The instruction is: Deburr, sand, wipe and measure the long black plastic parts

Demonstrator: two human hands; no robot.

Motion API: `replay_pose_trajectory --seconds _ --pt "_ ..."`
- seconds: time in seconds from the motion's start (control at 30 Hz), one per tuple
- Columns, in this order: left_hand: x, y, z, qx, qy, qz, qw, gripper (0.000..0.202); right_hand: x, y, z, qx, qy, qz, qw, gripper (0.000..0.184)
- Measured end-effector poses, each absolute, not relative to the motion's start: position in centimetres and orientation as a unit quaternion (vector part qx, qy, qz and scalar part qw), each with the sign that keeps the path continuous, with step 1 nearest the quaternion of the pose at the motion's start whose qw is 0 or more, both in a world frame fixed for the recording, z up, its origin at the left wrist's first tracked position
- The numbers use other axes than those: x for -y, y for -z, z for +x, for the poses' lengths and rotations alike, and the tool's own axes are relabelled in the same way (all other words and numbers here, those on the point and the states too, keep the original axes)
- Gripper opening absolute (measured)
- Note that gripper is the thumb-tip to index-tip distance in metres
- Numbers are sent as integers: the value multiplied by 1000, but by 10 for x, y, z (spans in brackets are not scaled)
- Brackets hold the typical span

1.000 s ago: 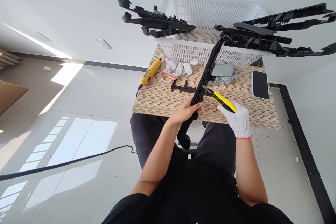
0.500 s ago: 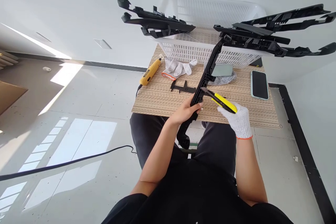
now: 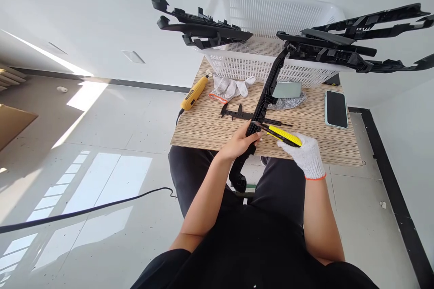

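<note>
My bare left hand (image 3: 241, 143) is closed around the lower part of a long black plastic trim piece (image 3: 270, 86). The piece slants from above my lap up to the front of the basket, and its curved lower end hangs past the table edge. In a white knitted glove with an orange cuff, my right hand (image 3: 303, 153) grips a yellow and black utility knife (image 3: 284, 135). Its blade points left and lies at the trim piece, just above my left thumb; whether it touches I cannot tell. Behind the trim piece lies a black caliper (image 3: 237, 112) on the table.
A white plastic basket (image 3: 252, 68) at the table's back carries several black trim pieces (image 3: 210, 31). On the wooden table (image 3: 203, 133) lie a yellow rotary tool (image 3: 194, 93), a white glove (image 3: 230, 88), a pale green rectangular item (image 3: 288, 90) on grey cloth, and a phone (image 3: 336, 109).
My right hand has brought the knife slightly down and left, its blade now nearer my left thumb. More of the caliper shows to the right of the trim piece. My left hand keeps its hold.
</note>
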State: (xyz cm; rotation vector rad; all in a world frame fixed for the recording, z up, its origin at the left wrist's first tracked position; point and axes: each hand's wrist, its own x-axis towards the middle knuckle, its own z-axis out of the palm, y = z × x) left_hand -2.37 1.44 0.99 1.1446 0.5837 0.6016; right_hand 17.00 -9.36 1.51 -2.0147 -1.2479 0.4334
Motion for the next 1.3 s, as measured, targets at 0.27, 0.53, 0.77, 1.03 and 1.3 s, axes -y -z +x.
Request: replay_pose_trajectory --seconds 0.27,0.53,0.77,1.03,1.3 --pt "-14 -13 -25 -267 -269 526 761 21 96 -14 171 506 -155 -772 352 45" --pt "-14 -12 -23 -286 -273 516 760 23 96 -14 169 485 -147 -783 361 42" --pt "-14 -15 -24 -288 -257 441 810 42 96 -15 169 421 -114 -816 379 43" --pt "-17 -11 -21 -322 -250 395 824 67 102 -11 170 426 -147 -790 415 44" --pt "-16 -9 -24 -266 -287 403 827 37 104 -9 173 511 -173 -755 373 43"
